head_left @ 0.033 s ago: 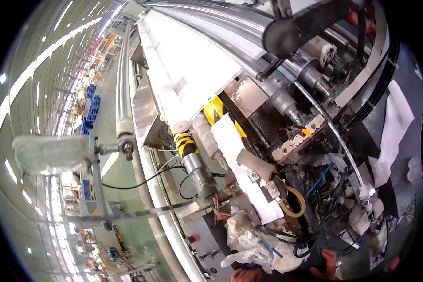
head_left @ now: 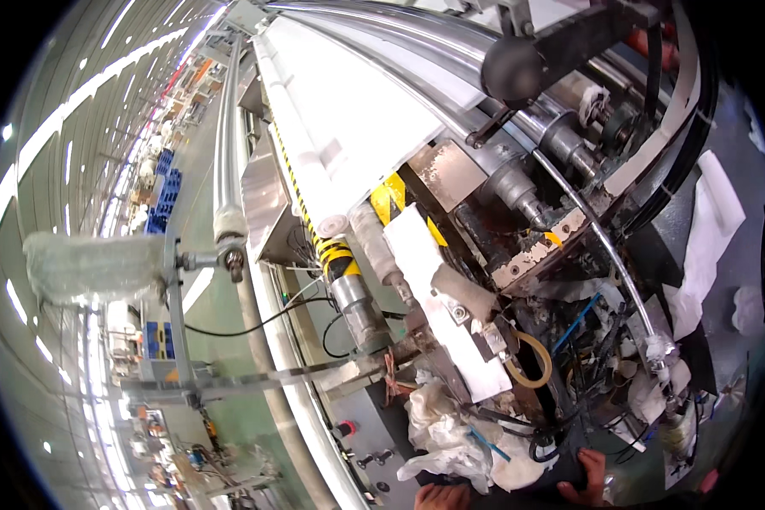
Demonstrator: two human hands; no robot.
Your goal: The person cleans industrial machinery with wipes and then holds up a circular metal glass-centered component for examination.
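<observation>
My left hand [head_left: 442, 496] is at the lower edge, partly cut off by it. Its fingers lie side by side, below a crumpled bundle of whitish plastic film [head_left: 440, 438], with nothing visible in them. Right of it, my right hand [head_left: 583, 479] rests against a dark surface, thumb and fingers apart, holding nothing I can see. Ahead of both hands, a white strip [head_left: 442, 297] lies over the machine's end beside a tan tape ring [head_left: 531, 360]. A blue strip [head_left: 490, 444] sits on the film.
Long white sheet material [head_left: 357, 110] runs between metal rollers [head_left: 382, 25]. A grey control panel [head_left: 365, 438] with a red button stands left of the hands. A metal arm [head_left: 263, 384] juts left. Cables and scraps crowd the right; a white sheet [head_left: 705, 238] hangs there.
The view has shifted very slightly. Yellow-black striping now shows along the white roll's left side, where it was washed out before. Both hands stay in nearly the same place.
</observation>
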